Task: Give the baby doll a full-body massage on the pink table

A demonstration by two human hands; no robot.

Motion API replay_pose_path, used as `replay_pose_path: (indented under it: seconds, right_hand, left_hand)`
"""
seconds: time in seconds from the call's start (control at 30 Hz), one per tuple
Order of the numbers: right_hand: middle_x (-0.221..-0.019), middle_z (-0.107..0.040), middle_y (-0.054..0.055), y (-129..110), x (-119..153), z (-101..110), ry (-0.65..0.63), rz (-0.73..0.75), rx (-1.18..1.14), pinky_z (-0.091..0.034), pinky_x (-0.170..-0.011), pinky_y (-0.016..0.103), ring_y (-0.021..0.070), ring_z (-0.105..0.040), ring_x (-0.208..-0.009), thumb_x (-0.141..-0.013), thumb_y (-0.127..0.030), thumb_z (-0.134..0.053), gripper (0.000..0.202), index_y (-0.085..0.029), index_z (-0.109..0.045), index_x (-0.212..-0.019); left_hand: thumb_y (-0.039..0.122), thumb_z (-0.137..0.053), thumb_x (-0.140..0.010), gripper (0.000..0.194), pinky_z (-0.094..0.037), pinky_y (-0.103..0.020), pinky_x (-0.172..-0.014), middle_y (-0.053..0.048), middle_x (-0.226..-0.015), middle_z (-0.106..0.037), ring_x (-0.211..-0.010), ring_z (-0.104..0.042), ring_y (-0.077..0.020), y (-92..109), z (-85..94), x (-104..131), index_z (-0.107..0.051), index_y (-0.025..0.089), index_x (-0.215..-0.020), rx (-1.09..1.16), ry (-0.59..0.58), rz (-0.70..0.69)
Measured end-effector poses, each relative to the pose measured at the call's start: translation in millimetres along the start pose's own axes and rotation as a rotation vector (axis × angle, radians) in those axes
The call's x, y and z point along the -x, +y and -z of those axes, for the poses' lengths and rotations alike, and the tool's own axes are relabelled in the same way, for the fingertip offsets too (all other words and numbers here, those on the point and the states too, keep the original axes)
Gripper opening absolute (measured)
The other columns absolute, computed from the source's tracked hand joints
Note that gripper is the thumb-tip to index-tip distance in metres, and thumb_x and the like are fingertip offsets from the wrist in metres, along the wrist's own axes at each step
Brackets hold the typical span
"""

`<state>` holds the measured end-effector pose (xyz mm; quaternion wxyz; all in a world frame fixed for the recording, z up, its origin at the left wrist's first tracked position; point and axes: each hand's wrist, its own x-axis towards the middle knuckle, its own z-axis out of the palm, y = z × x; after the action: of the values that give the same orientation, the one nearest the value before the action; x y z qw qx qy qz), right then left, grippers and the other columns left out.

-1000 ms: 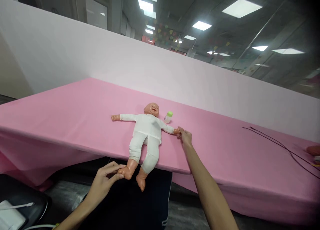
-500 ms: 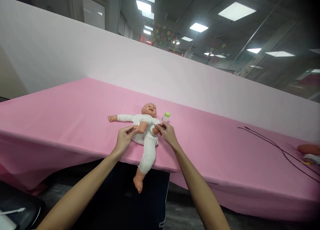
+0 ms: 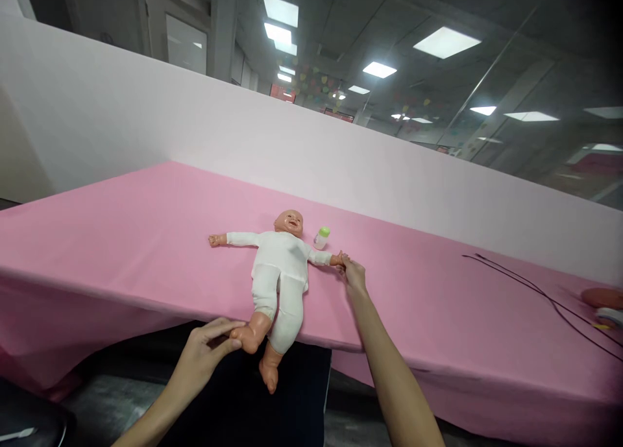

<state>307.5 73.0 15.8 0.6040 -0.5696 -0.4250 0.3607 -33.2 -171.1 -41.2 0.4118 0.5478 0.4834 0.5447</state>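
Observation:
A baby doll [image 3: 281, 259] in a white outfit lies on its back on the pink-covered table [image 3: 146, 239], its head toward the wall. Both of its legs reach over the front edge. My left hand [image 3: 207, 350] pinches the toes of the doll's foot on the left. With my right hand [image 3: 353, 272] I grip the doll's small hand, its arm stretched out to the right. The doll's other arm lies straight out to the left, untouched. Just beyond my right hand stands a small baby bottle [image 3: 321, 238] with a green cap, beside the doll's shoulder.
A thin black cable [image 3: 525, 279] runs across the table's right side, near an orange-brown object [image 3: 601, 298] at the edge of view. A white partition [image 3: 341, 168] rises behind the table. At lower left is a black chair-like surface [image 3: 29, 408] with a white stick-shaped item.
The doll's left-side leg has come down from its chest to the table's front edge with my left hand. My right hand has drawn the doll's arm outward from its chest to the right.

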Motion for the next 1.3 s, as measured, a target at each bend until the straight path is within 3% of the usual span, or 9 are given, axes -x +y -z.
replay_pose_path:
  seconds: [0.2,0.37,0.47,0.67,0.8,0.93,1.07,1.2,1.3]
  right_hand:
    - [-0.067,-0.068,0.003,-51,40,-33,-0.361,0.321,0.196,-0.051,-0.054,0.030,0.0169,-0.060,-0.056,-0.074,-0.066,-0.081,0.048,-0.020,-0.069,-0.074]
    - [-0.061,-0.065,0.001,-45,67,-65,-0.528,0.400,0.326,-0.047,-0.051,0.029,0.0169,-0.058,-0.052,-0.081,-0.070,-0.073,0.051,-0.022,-0.062,-0.068]
    - [-0.058,-0.063,0.001,-43,45,-53,-0.472,0.305,0.260,-0.048,-0.051,0.029,0.0161,-0.058,-0.051,-0.076,-0.071,-0.076,0.053,-0.021,-0.063,-0.067]
    - [-0.064,-0.069,0.005,-15,-7,2,-0.063,0.095,0.085,-0.052,-0.053,0.026,0.0153,-0.062,-0.057,-0.064,-0.061,-0.087,0.048,-0.017,-0.066,-0.065]
    - [-0.047,-0.058,0.001,10,-9,13,0.041,-0.010,0.094,-0.042,-0.041,0.026,0.0125,-0.050,-0.043,-0.060,-0.063,-0.086,0.052,-0.020,-0.058,-0.054]
    - [-0.057,-0.065,0.004,-15,2,-1,-0.027,0.121,0.089,-0.051,-0.050,0.028,0.0161,-0.060,-0.053,-0.062,-0.067,-0.086,0.054,-0.018,-0.065,-0.063]
    - [-0.059,-0.065,0.003,-47,31,-35,-0.296,0.310,0.172,-0.050,-0.050,0.029,0.0165,-0.059,-0.051,-0.068,-0.074,-0.080,0.057,-0.019,-0.066,-0.069]
    - [-0.056,-0.064,0.000,-43,60,-63,-0.494,0.340,0.244,-0.046,-0.047,0.029,0.0164,-0.057,-0.047,-0.072,-0.076,-0.077,0.057,-0.021,-0.063,-0.070]
    - [-0.054,-0.062,0.000,-39,54,-60,-0.471,0.319,0.240,-0.045,-0.048,0.028,0.0157,-0.056,-0.047,-0.073,-0.074,-0.077,0.056,-0.020,-0.063,-0.069]
  left_hand:
    - [0.047,-0.081,-0.082,0.037,-0.058,-0.039,-0.094,-0.008,-0.109,-0.081,-0.105,-0.074,-0.0307,45,-10.8,-74,-0.084,0.021,-0.108,0.104,0.114,-0.078]
    - [0.049,-0.081,-0.079,0.041,-0.055,-0.046,-0.101,-0.013,-0.113,-0.081,-0.113,-0.072,-0.0357,44,-34.1,-131,-0.083,0.014,-0.100,0.209,0.131,-0.092]
    - [0.048,-0.082,-0.078,0.043,-0.055,-0.046,-0.101,-0.014,-0.113,-0.081,-0.112,-0.073,-0.0357,40,-31.5,-125,-0.083,0.013,-0.103,0.201,0.104,-0.093]
    - [0.047,-0.078,-0.084,0.029,-0.060,-0.034,-0.083,-0.007,-0.097,-0.082,-0.092,-0.076,-0.0288,14,5.3,-35,-0.085,0.022,-0.097,0.005,-0.019,-0.057]
    - [0.049,-0.078,-0.084,0.030,-0.059,-0.032,-0.079,-0.007,-0.092,-0.081,-0.088,-0.076,-0.0281,-8,16.0,-1,-0.086,0.023,-0.096,-0.029,-0.077,-0.019]
    - [0.048,-0.076,-0.086,0.030,-0.059,-0.033,-0.082,-0.006,-0.095,-0.081,-0.091,-0.076,-0.0280,11,9.5,-22,-0.085,0.023,-0.098,-0.003,-0.044,-0.038]
    - [0.047,-0.079,-0.083,0.034,-0.059,-0.036,-0.090,-0.007,-0.108,-0.082,-0.103,-0.075,-0.0305,40,-7.6,-80,-0.084,0.021,-0.105,0.060,0.080,-0.112]
    - [0.051,-0.079,-0.080,0.039,-0.056,-0.044,-0.100,-0.011,-0.110,-0.081,-0.112,-0.073,-0.0359,44,-28.6,-132,-0.084,0.016,-0.097,0.160,0.111,-0.118]
    - [0.053,-0.080,-0.078,0.043,-0.055,-0.047,-0.103,-0.013,-0.111,-0.081,-0.113,-0.072,-0.0371,40,-30.7,-137,-0.084,0.015,-0.099,0.196,0.094,-0.090]
